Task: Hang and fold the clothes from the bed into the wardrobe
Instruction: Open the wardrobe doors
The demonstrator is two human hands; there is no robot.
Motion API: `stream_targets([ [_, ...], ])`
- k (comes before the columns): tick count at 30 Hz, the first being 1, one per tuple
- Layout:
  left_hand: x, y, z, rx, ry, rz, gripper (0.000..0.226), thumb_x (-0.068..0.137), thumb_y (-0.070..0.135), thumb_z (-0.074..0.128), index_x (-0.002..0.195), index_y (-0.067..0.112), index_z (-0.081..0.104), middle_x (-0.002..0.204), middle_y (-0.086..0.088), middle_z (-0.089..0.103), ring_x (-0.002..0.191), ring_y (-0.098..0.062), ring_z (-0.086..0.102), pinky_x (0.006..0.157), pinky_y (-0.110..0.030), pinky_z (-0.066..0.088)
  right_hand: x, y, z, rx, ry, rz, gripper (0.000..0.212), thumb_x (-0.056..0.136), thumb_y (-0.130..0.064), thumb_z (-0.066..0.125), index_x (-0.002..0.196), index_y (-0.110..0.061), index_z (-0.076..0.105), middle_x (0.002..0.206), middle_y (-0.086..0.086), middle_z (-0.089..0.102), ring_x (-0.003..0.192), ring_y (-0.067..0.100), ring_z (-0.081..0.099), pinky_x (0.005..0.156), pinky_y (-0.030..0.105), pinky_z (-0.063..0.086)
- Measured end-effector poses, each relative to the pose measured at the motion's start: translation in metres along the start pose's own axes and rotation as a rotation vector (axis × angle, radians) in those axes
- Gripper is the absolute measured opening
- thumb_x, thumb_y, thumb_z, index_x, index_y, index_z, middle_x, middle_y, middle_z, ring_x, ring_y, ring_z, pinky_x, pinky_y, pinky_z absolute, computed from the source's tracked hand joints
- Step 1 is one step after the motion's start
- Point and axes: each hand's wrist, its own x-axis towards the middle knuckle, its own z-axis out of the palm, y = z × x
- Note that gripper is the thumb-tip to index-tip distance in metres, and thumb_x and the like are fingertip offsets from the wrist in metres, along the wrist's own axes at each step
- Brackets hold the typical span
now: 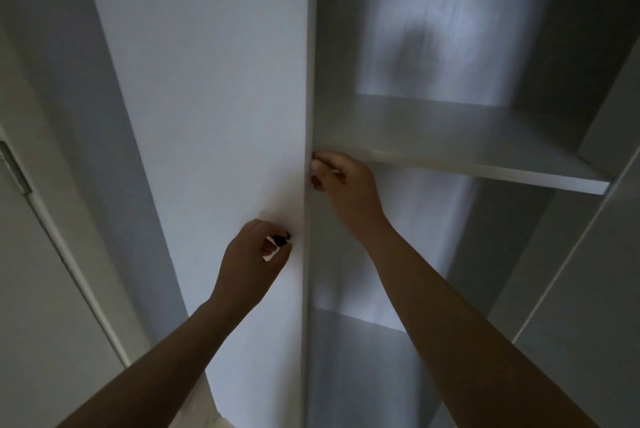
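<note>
The white wardrobe door (221,88) stands open in front of me, seen edge-on at the middle. My right hand (341,181) reaches past it, and its fingers curl round the door's edge just under a shelf (485,169). My left hand (254,252) is on the door's outer face close to that edge, with its fingers curled and the tips against the panel; I see nothing in it. No clothes are in view.
Inside the wardrobe (433,46) are a dim upper compartment above the shelf and another compartment (381,289) below it. A second panel (588,254) rises on the right. On the left are a grey wall and a white door frame (69,254).
</note>
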Motion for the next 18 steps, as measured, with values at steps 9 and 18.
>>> stream_targets([
  [9, -0.023, -0.003, -0.028, -0.037, -0.021, -0.009, 0.018, 0.077, 0.019, 0.076, 0.085, 0.027, 0.061, 0.088, 0.013, 0.060, 0.070, -0.009, 0.062, 0.069, -0.029, 0.055, -0.030, -0.018, 0.019, 0.143, -0.003, -0.019, 0.022, 0.094, -0.008, 0.057, 0.110, 0.002, 0.069, 0.097, 0.016, 0.072, 0.091, 0.026, 0.070, 0.085, 0.040, 0.058],
  [18, -0.069, -0.014, -0.092, -0.072, -0.017, -0.034, 0.021, 0.076, 0.027, 0.078, 0.086, 0.029, 0.060, 0.090, 0.014, 0.061, 0.070, -0.009, 0.062, 0.070, -0.022, 0.053, -0.076, -0.056, 0.069, 0.168, -0.019, -0.075, 0.013, 0.090, -0.009, 0.063, 0.084, -0.017, 0.071, 0.077, -0.003, 0.070, 0.077, 0.016, 0.069, 0.072, 0.029, 0.058],
])
